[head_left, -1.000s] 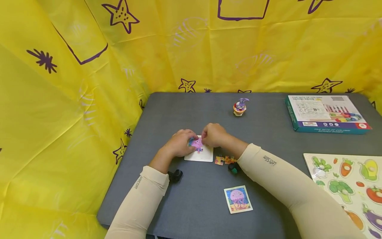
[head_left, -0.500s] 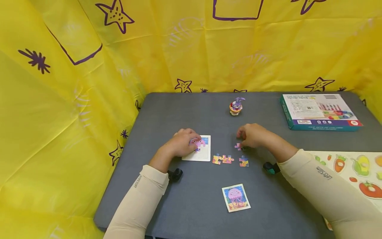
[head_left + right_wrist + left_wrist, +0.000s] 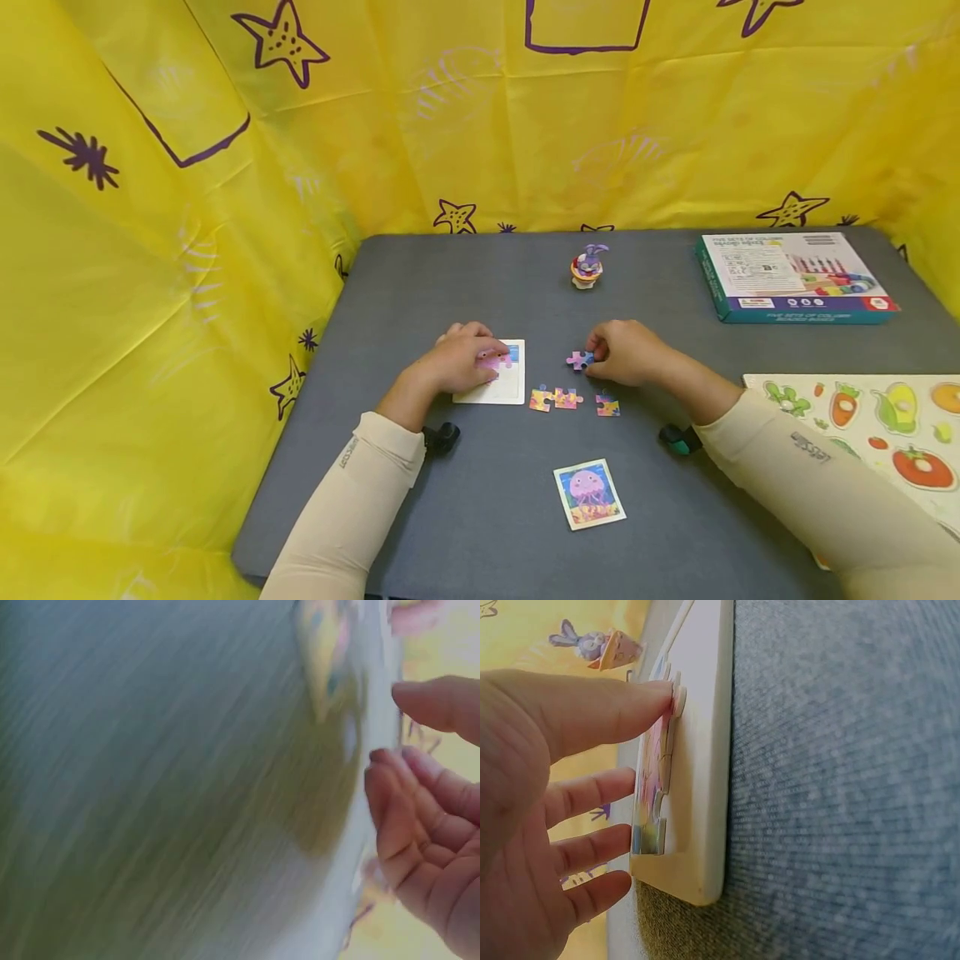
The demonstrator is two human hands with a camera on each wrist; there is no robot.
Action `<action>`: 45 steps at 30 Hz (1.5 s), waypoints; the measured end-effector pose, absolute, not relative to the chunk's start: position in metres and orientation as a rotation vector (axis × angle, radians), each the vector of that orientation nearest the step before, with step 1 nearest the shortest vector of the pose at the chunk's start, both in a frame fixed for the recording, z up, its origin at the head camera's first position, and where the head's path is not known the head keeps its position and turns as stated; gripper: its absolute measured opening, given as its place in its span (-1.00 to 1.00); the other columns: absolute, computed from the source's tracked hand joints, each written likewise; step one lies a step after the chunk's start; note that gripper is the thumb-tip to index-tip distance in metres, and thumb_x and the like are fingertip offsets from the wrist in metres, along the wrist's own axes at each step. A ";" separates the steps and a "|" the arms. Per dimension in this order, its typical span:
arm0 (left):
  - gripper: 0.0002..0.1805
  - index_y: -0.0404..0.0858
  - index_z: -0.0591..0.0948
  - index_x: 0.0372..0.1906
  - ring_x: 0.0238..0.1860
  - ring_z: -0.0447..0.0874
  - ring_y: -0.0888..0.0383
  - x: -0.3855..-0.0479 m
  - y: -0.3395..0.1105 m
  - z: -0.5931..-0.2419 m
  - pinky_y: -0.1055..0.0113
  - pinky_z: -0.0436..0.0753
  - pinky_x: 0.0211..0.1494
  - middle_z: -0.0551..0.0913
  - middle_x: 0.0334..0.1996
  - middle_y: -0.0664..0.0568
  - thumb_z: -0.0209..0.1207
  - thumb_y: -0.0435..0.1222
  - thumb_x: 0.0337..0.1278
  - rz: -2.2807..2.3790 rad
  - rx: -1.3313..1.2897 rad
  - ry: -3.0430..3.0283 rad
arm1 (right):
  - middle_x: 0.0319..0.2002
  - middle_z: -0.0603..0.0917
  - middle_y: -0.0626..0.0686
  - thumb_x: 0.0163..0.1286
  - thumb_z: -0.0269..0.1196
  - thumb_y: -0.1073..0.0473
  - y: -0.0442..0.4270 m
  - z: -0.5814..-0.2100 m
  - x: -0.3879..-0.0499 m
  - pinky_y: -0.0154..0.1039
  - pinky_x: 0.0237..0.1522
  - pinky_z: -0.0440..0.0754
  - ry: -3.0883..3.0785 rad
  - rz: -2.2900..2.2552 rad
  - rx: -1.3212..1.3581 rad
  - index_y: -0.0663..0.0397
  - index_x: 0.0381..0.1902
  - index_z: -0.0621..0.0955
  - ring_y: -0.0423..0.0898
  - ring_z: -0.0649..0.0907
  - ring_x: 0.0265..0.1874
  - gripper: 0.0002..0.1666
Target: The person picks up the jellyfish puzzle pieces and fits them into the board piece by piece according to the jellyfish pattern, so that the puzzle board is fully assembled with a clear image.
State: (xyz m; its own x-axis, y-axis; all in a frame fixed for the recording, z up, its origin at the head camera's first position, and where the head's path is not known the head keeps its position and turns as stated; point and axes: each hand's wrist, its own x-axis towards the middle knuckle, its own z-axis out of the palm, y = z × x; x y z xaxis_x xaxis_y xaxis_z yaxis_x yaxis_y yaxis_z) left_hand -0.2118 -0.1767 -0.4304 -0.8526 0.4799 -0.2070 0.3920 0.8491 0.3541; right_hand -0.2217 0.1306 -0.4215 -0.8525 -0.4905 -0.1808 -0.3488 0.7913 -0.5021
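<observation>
In the head view, my left hand (image 3: 461, 360) rests over a white puzzle board (image 3: 510, 385) and hides part of the pink jellyfish pieces laid in it. The left wrist view shows the thumb touching the joined puzzle pieces (image 3: 654, 761), with the other fingers loosely extended at the board's far side. My right hand (image 3: 628, 353) pinches a pink-and-blue puzzle piece (image 3: 578, 360) right of the board. The right wrist view is blurred, and that piece cannot be made out there. Two yellow-pink puzzle pieces (image 3: 557, 398) lie near the board, with another puzzle piece (image 3: 607, 406) to their right.
Nearer the front lies a jellyfish picture card (image 3: 589, 494). A small purple rabbit figure (image 3: 587, 267) stands toward the back. At right are a boxed toy set (image 3: 795, 277) and a vegetable picture board (image 3: 862, 417). A yellow curtain (image 3: 420, 108) borders the grey table (image 3: 420, 283).
My right hand moved from the board to the loose pieces on the right, then slid slightly left with the pink-and-blue puzzle piece. The left hand stayed on the board.
</observation>
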 end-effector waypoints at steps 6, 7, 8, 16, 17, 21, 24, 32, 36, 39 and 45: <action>-0.60 0.12 0.66 0.24 0.23 0.37 -0.01 -0.215 -0.178 -0.434 0.01 0.36 0.30 0.52 0.24 0.04 0.19 -0.21 0.35 0.474 0.598 2.737 | -0.44 0.70 -0.09 0.15 0.50 0.13 0.079 -0.413 -0.219 -0.17 -0.21 0.59 2.653 -0.762 -0.695 0.13 -0.21 0.73 -0.16 0.63 -0.40 -0.72; -0.60 0.12 0.66 0.24 0.23 0.37 -0.01 -0.216 -0.179 -0.435 0.01 0.36 0.31 0.52 0.24 0.05 0.18 -0.21 0.35 0.480 0.593 2.738 | -0.44 0.70 -0.10 0.16 0.51 0.12 0.071 -0.413 -0.219 -0.18 -0.22 0.58 2.641 -0.768 -0.691 0.12 -0.20 0.73 -0.16 0.63 -0.40 -0.71; -0.60 0.12 0.66 0.24 0.23 0.37 0.00 -0.217 -0.179 -0.436 0.01 0.36 0.31 0.52 0.24 0.07 0.17 -0.22 0.36 0.482 0.591 2.740 | -0.44 0.70 -0.10 0.16 0.51 0.11 0.063 -0.412 -0.219 -0.19 -0.23 0.58 2.633 -0.769 -0.693 0.12 -0.20 0.73 -0.17 0.63 -0.41 -0.71; -0.63 0.11 0.66 0.22 0.24 0.39 -0.02 -0.218 -0.177 -0.438 -0.03 0.36 0.31 0.53 0.22 0.07 0.21 -0.15 0.36 0.493 0.601 2.753 | -0.44 0.68 -0.08 0.09 0.54 0.07 0.026 -0.422 -0.225 -0.20 -0.32 0.56 2.651 -0.668 -0.658 0.05 -0.31 0.74 -0.10 0.62 -0.39 -0.74; -0.63 0.11 0.66 0.22 0.23 0.39 -0.02 -0.218 -0.176 -0.438 -0.03 0.36 0.30 0.53 0.22 0.07 0.22 -0.14 0.36 0.491 0.602 2.755 | -0.44 0.68 -0.07 0.08 0.55 0.07 0.025 -0.422 -0.225 -0.19 -0.33 0.56 2.656 -0.652 -0.645 0.04 -0.33 0.74 -0.08 0.62 -0.39 -0.74; -0.64 0.11 0.66 0.20 0.22 0.39 -0.02 -0.218 -0.175 -0.439 -0.02 0.37 0.26 0.53 0.21 0.06 0.26 -0.10 0.34 0.480 0.596 2.774 | -0.41 0.68 -0.03 0.06 0.56 0.06 0.021 -0.422 -0.224 -0.16 -0.35 0.56 2.656 -0.620 -0.613 0.05 -0.36 0.72 -0.04 0.63 -0.38 -0.73; -0.65 0.12 0.66 0.19 0.22 0.40 -0.01 -0.217 -0.175 -0.439 0.00 0.37 0.24 0.53 0.21 0.07 0.28 -0.10 0.33 0.465 0.584 2.784 | -0.39 0.68 -0.02 0.05 0.57 0.06 0.020 -0.422 -0.224 -0.18 -0.36 0.56 2.652 -0.618 -0.602 0.03 -0.39 0.71 -0.04 0.63 -0.37 -0.73; -0.65 0.13 0.65 0.18 0.21 0.39 -0.01 -0.216 -0.174 -0.436 0.01 0.39 0.21 0.52 0.20 0.06 0.29 -0.11 0.33 0.437 0.555 2.789 | -0.37 0.67 -0.01 0.00 0.60 0.04 0.021 -0.425 -0.228 -0.18 -0.35 0.53 2.640 -0.636 -0.590 -0.02 -0.43 0.71 -0.02 0.61 -0.34 -0.72; -0.66 0.13 0.64 0.18 0.22 0.38 0.00 -0.215 -0.174 -0.435 0.01 0.38 0.21 0.51 0.20 0.06 0.28 -0.10 0.34 0.428 0.540 2.786 | -0.40 0.67 -0.02 -0.03 0.63 0.03 0.021 -0.426 -0.231 -0.17 -0.33 0.53 2.643 -0.655 -0.582 -0.02 -0.42 0.71 -0.01 0.61 -0.33 -0.69; -0.66 0.12 0.64 0.18 0.22 0.38 -0.01 -0.214 -0.174 -0.435 0.02 0.39 0.19 0.51 0.19 0.06 0.28 -0.11 0.34 0.422 0.536 2.793 | -0.42 0.68 -0.03 -0.03 0.64 0.03 0.021 -0.427 -0.232 -0.16 -0.32 0.53 2.643 -0.666 -0.598 -0.02 -0.44 0.71 -0.02 0.61 -0.33 -0.68; -0.66 0.13 0.64 0.18 0.20 0.39 0.00 -0.215 -0.173 -0.435 0.03 0.39 0.19 0.51 0.17 0.06 0.28 -0.11 0.33 0.414 0.537 2.796 | -0.47 0.68 -0.06 0.14 0.53 0.01 0.024 -0.427 -0.237 -0.19 -0.32 0.50 2.618 -0.681 -0.615 -0.06 -0.52 0.72 -0.05 0.60 -0.36 -0.78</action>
State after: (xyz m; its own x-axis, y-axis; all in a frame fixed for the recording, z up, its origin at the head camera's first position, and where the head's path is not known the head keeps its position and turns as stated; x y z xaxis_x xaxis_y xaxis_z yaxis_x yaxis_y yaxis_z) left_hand -0.2149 -0.1733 -0.4347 -0.8967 0.3939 -0.2019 0.3185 0.8910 0.3235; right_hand -0.2373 0.0244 -0.4270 -0.8385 -0.4922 -0.2338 -0.3161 0.7888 -0.5271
